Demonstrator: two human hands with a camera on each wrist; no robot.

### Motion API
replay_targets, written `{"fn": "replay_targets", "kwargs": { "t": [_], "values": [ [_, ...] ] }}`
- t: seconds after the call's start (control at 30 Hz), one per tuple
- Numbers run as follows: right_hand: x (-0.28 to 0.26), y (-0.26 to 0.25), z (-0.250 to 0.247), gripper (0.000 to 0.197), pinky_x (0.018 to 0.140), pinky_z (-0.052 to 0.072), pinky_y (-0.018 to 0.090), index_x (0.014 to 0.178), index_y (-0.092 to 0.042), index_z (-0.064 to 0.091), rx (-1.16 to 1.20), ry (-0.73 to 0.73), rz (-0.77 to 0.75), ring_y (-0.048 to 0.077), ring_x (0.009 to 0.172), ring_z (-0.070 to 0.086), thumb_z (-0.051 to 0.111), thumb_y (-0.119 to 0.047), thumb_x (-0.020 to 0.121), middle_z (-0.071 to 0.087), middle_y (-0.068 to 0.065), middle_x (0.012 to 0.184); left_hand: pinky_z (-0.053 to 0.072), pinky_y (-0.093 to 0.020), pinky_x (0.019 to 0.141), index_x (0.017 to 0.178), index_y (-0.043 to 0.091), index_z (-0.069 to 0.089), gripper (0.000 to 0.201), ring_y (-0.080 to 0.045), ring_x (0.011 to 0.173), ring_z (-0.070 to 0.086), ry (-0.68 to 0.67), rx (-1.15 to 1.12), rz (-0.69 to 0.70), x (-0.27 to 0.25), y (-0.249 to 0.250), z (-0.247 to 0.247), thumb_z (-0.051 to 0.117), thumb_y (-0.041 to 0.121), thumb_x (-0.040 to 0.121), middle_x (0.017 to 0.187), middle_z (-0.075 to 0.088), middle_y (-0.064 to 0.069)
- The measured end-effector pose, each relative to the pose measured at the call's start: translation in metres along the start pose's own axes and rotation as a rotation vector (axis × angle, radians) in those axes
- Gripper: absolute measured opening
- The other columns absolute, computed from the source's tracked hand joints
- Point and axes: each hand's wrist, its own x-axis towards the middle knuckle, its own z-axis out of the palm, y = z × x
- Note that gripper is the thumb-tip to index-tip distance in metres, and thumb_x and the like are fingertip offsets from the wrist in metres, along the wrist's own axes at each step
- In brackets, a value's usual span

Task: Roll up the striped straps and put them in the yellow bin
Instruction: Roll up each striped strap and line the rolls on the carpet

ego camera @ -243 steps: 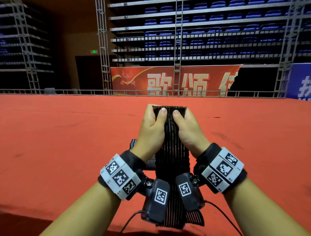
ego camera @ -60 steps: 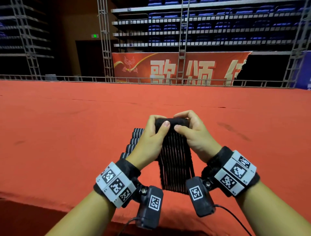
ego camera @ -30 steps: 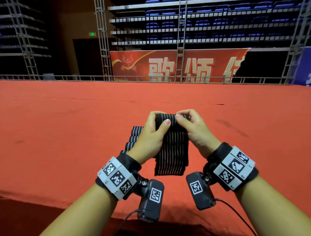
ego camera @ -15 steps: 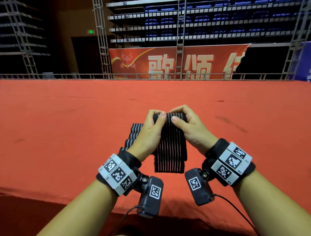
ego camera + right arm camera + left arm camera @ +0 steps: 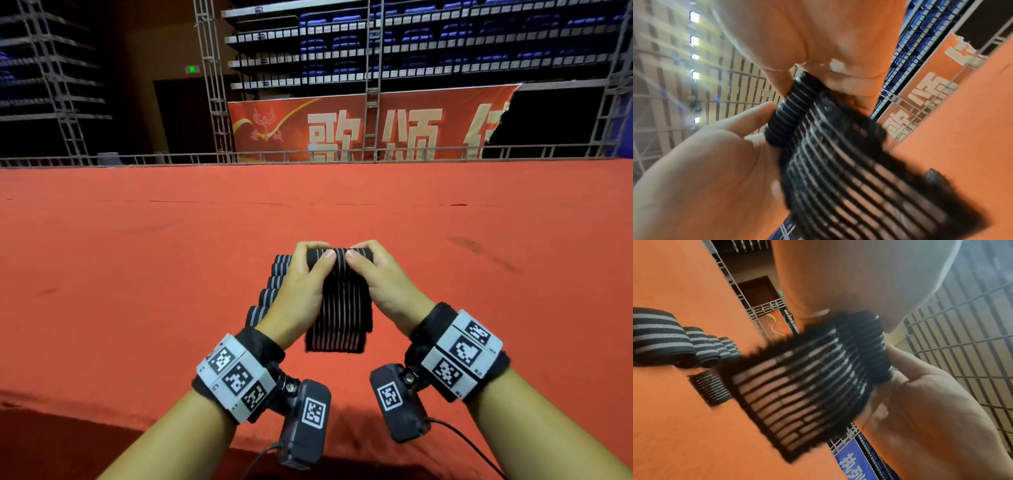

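Black cuffs [image 5: 455, 349] with white coded tags, one on each wrist, each carrying a small camera box [image 5: 306, 423] with a trailing cable; nearest items in the head view

Left hand [image 5: 301, 294]: fingers curled over the far side of the roll, thumb pressed on its near face; clamped on the strap

Right hand [image 5: 380, 284]: same hold, mirrored, thumb tip almost meeting the left thumb at the middle of the roll; clamped on the strap

Strap [image 5: 337, 318]: black elastic with thin pale stripes running lengthwise; upper end wound into a tight roll between both hands, held above the carpet; loose tail hangs down from the roll between the wrists, its lower edge fuzzy. Wrist views show the roll [image 5: 869, 345] as a ribbed black cylinder pinched from both ends, tail [image 5: 869, 186] blurred

Rolled straps [image 5: 270, 294]: a row of finished rolls, black with grey stripes, lying side by side on the carpet just left of the left hand, partly hidden behind it; the left wrist view shows them [image 5: 663, 335] receding in a line, with one more small roll [image 5: 710, 389] lying apart, nearer the held strap

Carpet [image 5: 137, 274]: red-orange, covering a broad flat stage

Rail [image 5: 154, 158]: low grey metal, along the far stage edge

Banner [image 5: 359, 126]: red with large pale characters, behind the rail

Truss towers [image 5: 214, 78] and tiers of blue seats [image 5: 428, 37]: farthest back, dimly lit

Yellow bin: in none of the three views
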Motion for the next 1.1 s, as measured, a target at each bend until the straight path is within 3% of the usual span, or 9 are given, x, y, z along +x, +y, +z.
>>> {"fn": "replay_targets", "kwargs": {
  "t": [0.1,0.23,0.4,0.57,0.7,0.83,0.97,1.03,1.1],
  "values": [
    [-0.001,0.004,-0.003,0.011,0.057,0.044,0.012,0.107,-0.006,0.051,0.054,0.014,0.010,0.006,0.072,0.052,0.050,-0.008,0.097,0.053,0.003,0.089,0.047,-0.019,0.072,0.103,0.016,0.053,0.012,0.002,0.077,0.059,-0.022,0.011,-0.007,-0.002,-0.003,-0.001,0.049,0.027,0.101,0.091,0.059,0.004],
    [-0.003,0.011,-0.006,0.018,0.050,0.041,0.015,0.103,-0.010,0.049,0.033,-0.021,0.121,0.006,0.067,0.051,0.050,-0.028,0.099,0.052,-0.002,0.082,0.049,-0.017,0.071,0.110,0.014,0.053,0.013,0.002,0.080,0.061,-0.053,0.049,0.032,-0.005,-0.009,-0.001,0.053,0.023,0.100,0.095,0.061,0.003],
    [-0.001,0.016,-0.007,0.013,0.059,0.046,0.013,0.107,-0.004,0.051,0.056,-0.011,0.083,0.011,0.076,0.053,0.052,-0.004,0.095,0.054,0.006,0.089,0.048,-0.023,0.075,0.106,0.023,0.053,0.010,0.000,0.084,0.060,-0.075,0.028,-0.039,-0.007,-0.015,0.001,0.050,0.030,0.100,0.096,0.060,0.005],
    [-0.003,0.015,-0.006,0.016,0.057,0.046,0.011,0.107,-0.004,0.049,0.090,0.015,0.078,0.006,0.073,0.054,0.049,-0.018,0.099,0.053,0.002,0.088,0.049,-0.017,0.072,0.113,0.016,0.053,0.014,0.003,0.082,0.060,-0.122,0.034,0.031,-0.007,-0.010,-0.003,0.054,0.016,0.099,0.096,0.060,0.006],
    [-0.005,0.013,-0.003,0.007,0.057,0.044,0.012,0.102,-0.007,0.051,0.047,0.007,0.021,0.006,0.070,0.052,0.053,-0.007,0.095,0.053,0.003,0.084,0.047,-0.019,0.070,0.108,0.020,0.053,0.012,0.002,0.080,0.059,-0.056,-0.017,-0.003,-0.008,-0.013,-0.002,0.055,0.026,0.098,0.095,0.059,0.004],
    [-0.007,0.011,0.000,0.017,0.051,0.041,0.012,0.099,-0.009,0.051,0.005,0.026,0.078,0.005,0.067,0.051,0.051,-0.027,0.099,0.052,-0.002,0.080,0.048,-0.016,0.070,0.109,0.019,0.053,0.012,0.004,0.080,0.059,-0.090,-0.008,0.028,-0.010,-0.012,-0.006,0.057,0.022,0.097,0.095,0.059,0.005],
    [-0.011,0.005,0.006,0.011,0.058,0.044,0.014,0.101,-0.009,0.051,0.008,0.018,0.057,0.006,0.074,0.052,0.052,-0.020,0.098,0.054,0.000,0.086,0.046,-0.013,0.066,0.109,0.021,0.053,0.021,0.010,0.074,0.060,-0.070,-0.020,-0.036,-0.013,-0.007,-0.010,0.053,0.038,0.097,0.094,0.060,0.008],
    [-0.015,0.001,0.011,0.020,0.053,0.042,0.019,0.099,-0.013,0.049,-0.004,0.014,0.118,0.009,0.069,0.052,0.047,-0.032,0.100,0.053,-0.001,0.083,0.050,-0.019,0.070,0.108,0.021,0.053,0.019,0.005,0.078,0.062,-0.061,-0.009,-0.019,-0.013,-0.005,-0.014,0.057,0.035,0.096,0.096,0.060,0.004],
    [-0.017,-0.002,0.015,0.028,0.047,0.036,0.025,0.098,-0.013,0.048,-0.049,0.008,0.176,0.013,0.059,0.050,0.042,-0.041,0.101,0.051,0.000,0.076,0.056,-0.035,0.075,0.108,0.023,0.052,0.022,-0.011,0.088,0.067,-0.077,-0.062,-0.019,-0.016,-0.002,-0.019,0.063,0.035,0.094,0.103,0.061,-0.004]
  ]
}}
